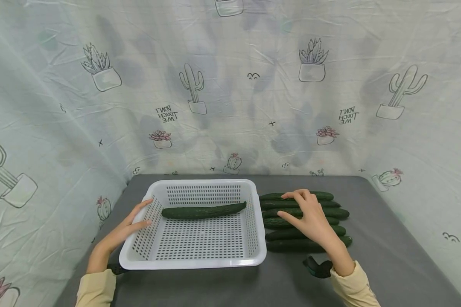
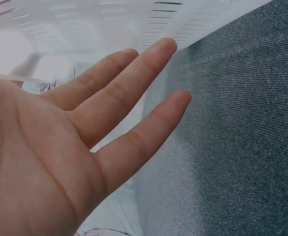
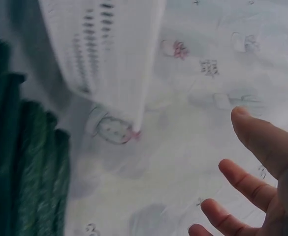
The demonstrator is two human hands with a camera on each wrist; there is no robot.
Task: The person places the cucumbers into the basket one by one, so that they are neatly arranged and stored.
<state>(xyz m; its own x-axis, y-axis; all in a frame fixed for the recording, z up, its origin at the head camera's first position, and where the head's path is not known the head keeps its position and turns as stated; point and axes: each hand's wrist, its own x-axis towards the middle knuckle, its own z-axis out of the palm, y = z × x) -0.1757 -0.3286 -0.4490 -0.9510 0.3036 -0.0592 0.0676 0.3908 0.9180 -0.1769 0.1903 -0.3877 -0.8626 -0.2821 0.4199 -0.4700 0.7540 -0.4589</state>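
Observation:
A white perforated plastic basket (image 1: 194, 265) stands on the grey table, with one long green cucumber (image 1: 203, 211) lying across it inside. At the basket's left side is my left hand (image 1: 119, 234), thumb and index finger reaching over the rim. Its other fingers, straight and spread, lie outside along the wall in the left wrist view. My right hand (image 1: 311, 217) hovers over a row of several cucumbers (image 1: 292, 246) right of the basket. Its thumb and fingers are spread apart with nothing between them, and it covers part of the row.
The grey table (image 1: 184, 288) ends at a back edge against a pale cloth (image 1: 249, 106) printed with cacti, which also hangs at both sides. Dark straps, one of them a wrist strap (image 1: 318, 267), sit at the wrists. The cucumber row lies close to the basket's right wall.

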